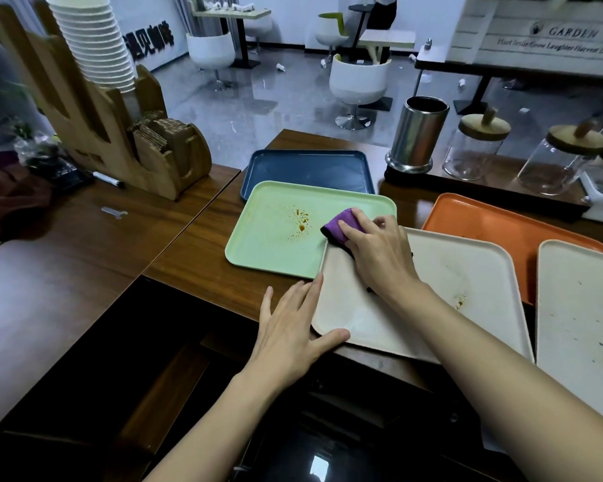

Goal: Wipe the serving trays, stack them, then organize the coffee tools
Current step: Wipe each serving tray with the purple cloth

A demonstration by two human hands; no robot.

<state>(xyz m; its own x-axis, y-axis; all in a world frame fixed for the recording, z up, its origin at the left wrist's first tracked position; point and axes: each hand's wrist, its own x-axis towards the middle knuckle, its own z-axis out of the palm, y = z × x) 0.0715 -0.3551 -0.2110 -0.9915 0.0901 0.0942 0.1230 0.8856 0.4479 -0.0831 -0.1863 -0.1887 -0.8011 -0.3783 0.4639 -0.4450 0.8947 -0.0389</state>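
A green tray (268,234) with brown coffee stains lies mid-counter, overlapping a dark blue tray (307,168) behind it. A beige tray (467,273) with a small stain overlaps the green tray's right edge. Behind it lies an orange tray (495,220), and another spotted beige tray (582,307) sits at the far right. My right hand (380,252) presses a purple cloth (342,224) onto the green tray's right side, fingers curved over it. My left hand (293,328) lies flat with straight fingers against the beige tray's near-left corner.
A steel canister (416,133) and two lidded glass jars (474,147) stand behind the trays. At the left are a wooden holder (119,133) with stacked white cups (94,40), a marker (107,178) and a small metal tool (114,212). Chairs and tables fill the room beyond.
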